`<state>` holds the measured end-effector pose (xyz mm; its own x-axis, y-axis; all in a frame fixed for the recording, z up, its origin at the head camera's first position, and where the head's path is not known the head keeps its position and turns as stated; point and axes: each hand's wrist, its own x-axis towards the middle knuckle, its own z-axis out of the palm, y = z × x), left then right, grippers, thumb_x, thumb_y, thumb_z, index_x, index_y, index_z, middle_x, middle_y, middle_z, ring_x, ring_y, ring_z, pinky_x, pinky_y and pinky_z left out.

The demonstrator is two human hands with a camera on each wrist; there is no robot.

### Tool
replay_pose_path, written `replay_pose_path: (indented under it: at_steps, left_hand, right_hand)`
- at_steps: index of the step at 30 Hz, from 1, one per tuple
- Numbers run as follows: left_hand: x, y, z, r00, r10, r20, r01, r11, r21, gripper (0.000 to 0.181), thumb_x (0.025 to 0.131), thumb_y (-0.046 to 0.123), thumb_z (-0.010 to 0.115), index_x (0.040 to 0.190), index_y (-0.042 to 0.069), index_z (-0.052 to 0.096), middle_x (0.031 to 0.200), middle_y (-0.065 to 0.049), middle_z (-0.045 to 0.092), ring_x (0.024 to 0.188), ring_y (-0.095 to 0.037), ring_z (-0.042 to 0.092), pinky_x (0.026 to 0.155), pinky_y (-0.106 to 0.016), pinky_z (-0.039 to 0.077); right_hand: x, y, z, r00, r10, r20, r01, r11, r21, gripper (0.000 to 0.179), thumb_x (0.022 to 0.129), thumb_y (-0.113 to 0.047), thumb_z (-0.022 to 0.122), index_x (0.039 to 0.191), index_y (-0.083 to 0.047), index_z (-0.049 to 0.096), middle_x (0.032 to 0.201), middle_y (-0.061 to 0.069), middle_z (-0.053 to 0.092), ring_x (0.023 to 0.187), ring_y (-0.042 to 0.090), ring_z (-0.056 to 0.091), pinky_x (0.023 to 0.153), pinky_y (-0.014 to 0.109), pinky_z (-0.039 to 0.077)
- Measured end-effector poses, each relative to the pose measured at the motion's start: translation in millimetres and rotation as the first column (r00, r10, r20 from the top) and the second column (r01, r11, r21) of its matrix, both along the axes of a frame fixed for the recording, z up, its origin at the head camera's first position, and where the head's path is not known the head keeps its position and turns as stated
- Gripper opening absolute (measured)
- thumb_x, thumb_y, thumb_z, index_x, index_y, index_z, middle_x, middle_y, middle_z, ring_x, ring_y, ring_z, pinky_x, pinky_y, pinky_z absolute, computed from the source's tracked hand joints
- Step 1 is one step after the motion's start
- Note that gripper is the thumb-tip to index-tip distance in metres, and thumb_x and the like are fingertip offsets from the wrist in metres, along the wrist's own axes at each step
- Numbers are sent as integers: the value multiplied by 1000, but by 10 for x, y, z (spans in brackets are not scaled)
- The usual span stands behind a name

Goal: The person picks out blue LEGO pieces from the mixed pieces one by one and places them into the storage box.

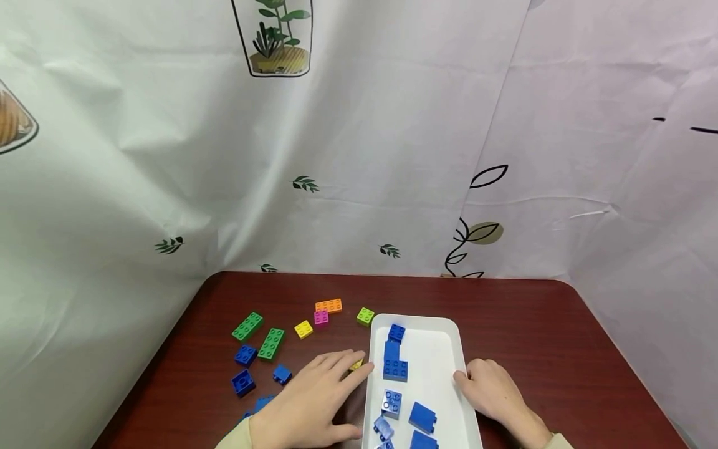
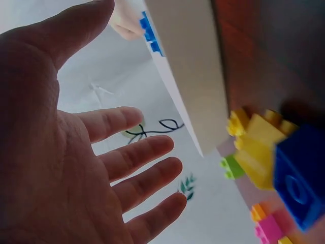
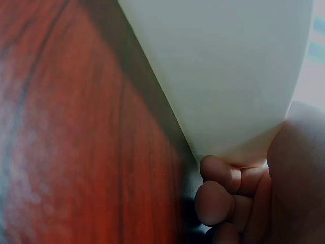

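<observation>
A white tray [image 1: 434,362] lies lengthwise at the middle front of the table, with several blue building bricks [image 1: 395,370] in it, mostly along its left side. My right hand [image 1: 493,391] grips the tray's right edge. In the right wrist view, curled fingers [image 3: 216,203] tuck under the tray's side wall [image 3: 218,81]. My left hand [image 1: 311,399] is spread at the tray's left side, index fingertip right at the rim. The left wrist view shows its palm with extended fingers [image 2: 137,157] and nothing in it. A yellow brick [image 1: 357,365] is partly hidden behind those fingers.
Left of the tray lie loose bricks: green ones [image 1: 272,344], blue ones [image 1: 244,383], a yellow one [image 1: 303,329], a pink one [image 1: 321,317], an orange one [image 1: 331,305] and a lime one [image 1: 365,316]. A pale printed curtain [image 1: 364,156] hangs behind the brown table [image 1: 521,324].
</observation>
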<state>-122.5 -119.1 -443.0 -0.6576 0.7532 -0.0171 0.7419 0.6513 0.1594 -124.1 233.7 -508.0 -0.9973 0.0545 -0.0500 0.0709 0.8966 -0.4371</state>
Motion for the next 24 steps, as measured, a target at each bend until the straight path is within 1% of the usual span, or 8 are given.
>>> replay_pose_path:
  at_steps: [4, 7, 9, 12, 17, 20, 24]
  left_hand:
    - [7, -109, -32, 999, 42, 8, -42, 999, -10, 86, 88, 75, 63, 158, 30, 42, 159, 1, 48, 140, -25, 51, 112, -58, 46]
    - [-14, -182, -39, 997, 80, 20, -80, 996, -30, 85, 86, 74, 66, 156, 30, 45, 157, 2, 50, 138, -25, 53, 111, -59, 47]
    - [-31, -225, -47, 994, 107, 20, -106, 994, -39, 85, 86, 73, 67, 155, 29, 47, 155, 2, 52, 136, -25, 54, 111, -58, 47]
    - [-52, -280, -61, 988, 154, 16, -152, 986, -61, 87, 85, 73, 68, 155, 25, 47, 151, 1, 55, 133, -25, 56, 110, -58, 48]
    - [-67, -348, -91, 972, 232, 33, -228, 968, -102, 91, 83, 74, 69, 153, 19, 49, 145, -4, 59, 127, -29, 59, 107, -59, 49]
    - [-74, -391, -113, 965, 258, 46, -251, 961, -119, 90, 82, 73, 71, 149, 15, 52, 142, -8, 61, 124, -31, 61, 105, -60, 50]
    - [-77, -443, -138, 961, 273, 39, -267, 956, -123, 87, 82, 68, 75, 144, 10, 56, 140, -12, 62, 124, -33, 62, 104, -58, 52]
  right_hand:
    - [4, 7, 8, 1000, 5, -10, -5, 1000, 1, 47, 92, -21, 62, 51, -17, 41, 50, -5, 33, 52, 12, 31, 49, 27, 27]
    - [5, 9, 8, 1000, 11, -17, -11, 1000, -3, 46, 93, -22, 62, 52, -17, 41, 51, -5, 33, 52, 12, 32, 49, 27, 27]
    - [6, 9, 9, 1000, 12, -18, -12, 1000, -1, 47, 93, -22, 63, 52, -17, 41, 51, -5, 34, 52, 12, 33, 49, 27, 27]
    - [9, 9, 5, 1000, 10, -19, -10, 1000, -2, 47, 92, -22, 63, 52, -17, 41, 51, -5, 34, 52, 12, 33, 49, 27, 27]
    - [10, 9, 6, 1000, 8, -21, -8, 1000, -2, 47, 92, -21, 63, 51, -17, 40, 50, -5, 32, 52, 12, 32, 49, 27, 27]
    - [11, 7, 12, 1000, 9, -17, -10, 1000, -2, 47, 92, -21, 63, 51, -18, 40, 50, -6, 32, 52, 12, 31, 49, 27, 27]
    - [9, 7, 13, 1000, 13, -18, -13, 1000, -1, 47, 92, -21, 63, 51, -18, 40, 50, -6, 32, 52, 12, 32, 50, 27, 27]
